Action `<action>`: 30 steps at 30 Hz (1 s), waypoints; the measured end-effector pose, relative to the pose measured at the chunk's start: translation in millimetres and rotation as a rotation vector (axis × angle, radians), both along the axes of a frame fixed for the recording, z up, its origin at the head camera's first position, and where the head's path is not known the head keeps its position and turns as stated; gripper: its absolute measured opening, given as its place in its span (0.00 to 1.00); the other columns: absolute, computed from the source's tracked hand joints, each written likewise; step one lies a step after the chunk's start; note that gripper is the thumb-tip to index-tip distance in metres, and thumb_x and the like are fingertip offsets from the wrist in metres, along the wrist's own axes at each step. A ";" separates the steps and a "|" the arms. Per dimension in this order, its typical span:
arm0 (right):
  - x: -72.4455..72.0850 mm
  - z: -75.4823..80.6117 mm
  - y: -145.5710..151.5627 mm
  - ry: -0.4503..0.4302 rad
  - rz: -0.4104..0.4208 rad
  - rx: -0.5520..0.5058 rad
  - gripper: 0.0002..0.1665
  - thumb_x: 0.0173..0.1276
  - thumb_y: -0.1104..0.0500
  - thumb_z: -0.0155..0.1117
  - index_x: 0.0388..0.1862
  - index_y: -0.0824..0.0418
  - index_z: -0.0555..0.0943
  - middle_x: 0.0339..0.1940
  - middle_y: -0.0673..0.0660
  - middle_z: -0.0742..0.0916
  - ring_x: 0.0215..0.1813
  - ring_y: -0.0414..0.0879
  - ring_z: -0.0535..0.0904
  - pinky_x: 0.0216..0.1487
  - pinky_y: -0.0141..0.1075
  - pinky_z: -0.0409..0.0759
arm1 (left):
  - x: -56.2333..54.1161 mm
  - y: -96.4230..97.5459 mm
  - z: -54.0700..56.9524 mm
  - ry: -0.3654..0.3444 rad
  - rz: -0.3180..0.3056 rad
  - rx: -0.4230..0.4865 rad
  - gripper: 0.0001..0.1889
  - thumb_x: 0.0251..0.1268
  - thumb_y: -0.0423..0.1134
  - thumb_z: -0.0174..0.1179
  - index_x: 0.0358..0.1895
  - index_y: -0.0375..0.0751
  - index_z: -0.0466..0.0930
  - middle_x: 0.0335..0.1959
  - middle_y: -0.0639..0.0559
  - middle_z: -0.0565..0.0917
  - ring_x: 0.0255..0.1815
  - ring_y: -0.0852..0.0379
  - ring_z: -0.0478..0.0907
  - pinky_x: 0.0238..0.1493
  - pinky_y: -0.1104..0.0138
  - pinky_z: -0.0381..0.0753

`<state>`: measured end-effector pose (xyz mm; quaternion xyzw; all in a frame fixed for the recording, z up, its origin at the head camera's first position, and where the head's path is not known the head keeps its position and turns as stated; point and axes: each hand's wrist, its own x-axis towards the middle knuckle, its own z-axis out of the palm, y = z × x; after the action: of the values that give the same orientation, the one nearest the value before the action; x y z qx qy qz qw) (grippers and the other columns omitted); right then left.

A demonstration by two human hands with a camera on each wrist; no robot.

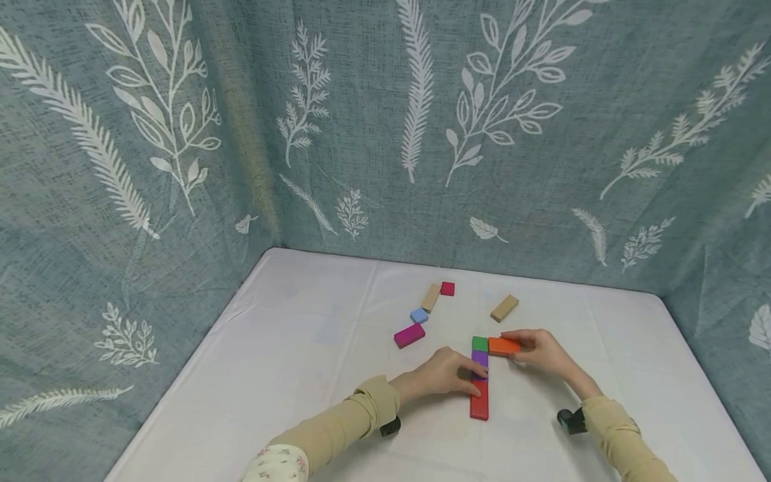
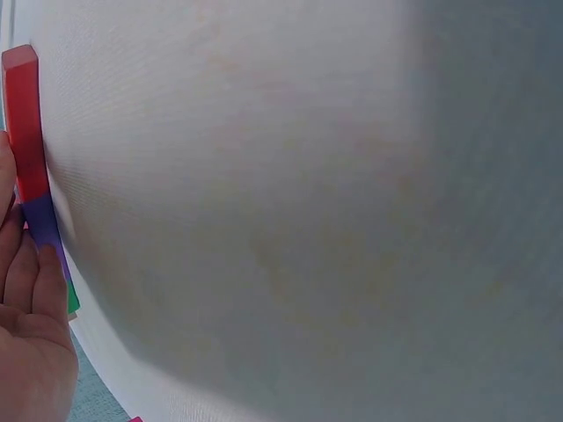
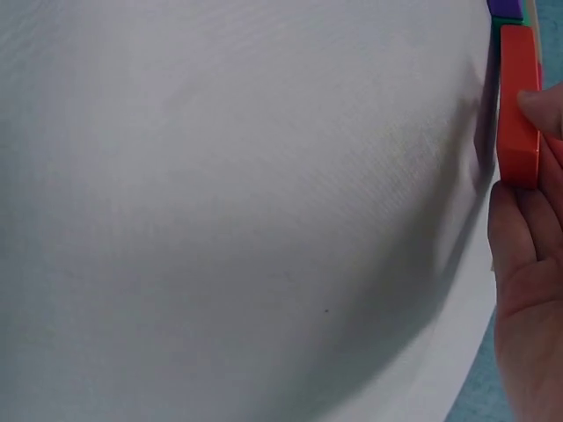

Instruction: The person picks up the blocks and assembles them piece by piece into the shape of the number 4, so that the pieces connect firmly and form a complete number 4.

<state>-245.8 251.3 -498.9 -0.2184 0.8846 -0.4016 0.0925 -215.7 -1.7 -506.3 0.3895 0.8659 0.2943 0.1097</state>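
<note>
A green block (image 1: 480, 343), a purple block (image 1: 480, 360) and a long red block (image 1: 479, 406) lie end to end in a straight row on the table. My left hand (image 1: 446, 372) rests against this row from the left, fingertips on the purple block and thumb on the red one, as the left wrist view also shows. My right hand (image 1: 542, 353) pinches a long orange block (image 1: 501, 346) between thumb and fingers. The orange block's left end is right at the green block's side, sideways to the row. In the right wrist view the orange block (image 3: 518, 114) is seen along its length.
Beyond the hands on the white cloth (image 1: 313, 321) lie a magenta block (image 1: 409, 335), a light blue block (image 1: 419, 315), a tan block (image 1: 431, 298) and a small crimson block (image 1: 448, 288). Another tan block (image 1: 504, 308) lies farther right. A patterned blue-green curtain (image 1: 373, 134) closes off the back.
</note>
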 end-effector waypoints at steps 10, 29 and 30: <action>0.1 -7.4 1.1 -0.031 -0.027 -0.007 0.24 0.58 0.69 0.65 0.55 0.73 0.77 0.54 0.71 0.82 0.54 0.61 0.79 0.53 0.45 0.80 | 0.0 0.8 -0.9 -0.031 0.014 0.009 0.19 0.55 0.46 0.68 0.51 0.51 0.84 0.51 0.60 0.84 0.55 0.67 0.78 0.53 0.79 0.73; 0.0 -8.7 -1.0 -0.053 -0.038 0.016 0.25 0.59 0.66 0.66 0.57 0.71 0.77 0.56 0.69 0.81 0.58 0.62 0.77 0.56 0.49 0.78 | -0.1 0.4 -0.7 -0.043 0.020 0.008 0.19 0.54 0.45 0.69 0.51 0.51 0.84 0.51 0.60 0.85 0.52 0.68 0.78 0.51 0.80 0.72; -0.1 -8.8 -1.1 -0.055 -0.040 0.016 0.25 0.59 0.66 0.66 0.57 0.71 0.77 0.56 0.69 0.81 0.58 0.62 0.77 0.56 0.49 0.78 | -0.2 0.4 -0.9 -0.044 0.021 0.008 0.19 0.54 0.45 0.69 0.51 0.51 0.84 0.51 0.61 0.85 0.52 0.68 0.78 0.51 0.80 0.72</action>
<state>-245.9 250.2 -507.7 -0.1888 0.8892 -0.4020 0.1102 -215.9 -1.3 -507.3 0.3742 0.8660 0.3075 0.1239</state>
